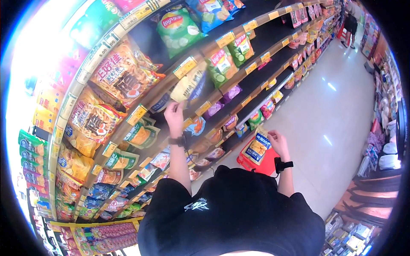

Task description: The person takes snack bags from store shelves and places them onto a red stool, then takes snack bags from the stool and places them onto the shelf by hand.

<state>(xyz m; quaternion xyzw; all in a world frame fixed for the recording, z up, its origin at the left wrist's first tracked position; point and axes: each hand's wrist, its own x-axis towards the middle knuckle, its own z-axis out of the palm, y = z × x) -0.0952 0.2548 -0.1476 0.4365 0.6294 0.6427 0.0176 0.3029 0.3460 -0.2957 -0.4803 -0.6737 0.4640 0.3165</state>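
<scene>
My left hand [174, 112] is raised at the shelf, its fingers pinched on the lower end of a cream and blue snack bag [188, 86], which is blurred. The bag lies in front of a shelf edge with price tags. Lower right, over the aisle, my right hand [277, 143] grips the upper edge of a blue and yellow snack bag [258, 147]. That bag hangs above a red basket [267, 166], partly covering it.
Shelves of snack bags run along the left, with green chip bags [177, 30] and large orange bags [124, 77]. The tiled aisle floor [324, 102] stretches to the right. A person [351, 23] stands far down the aisle. More goods line the right side.
</scene>
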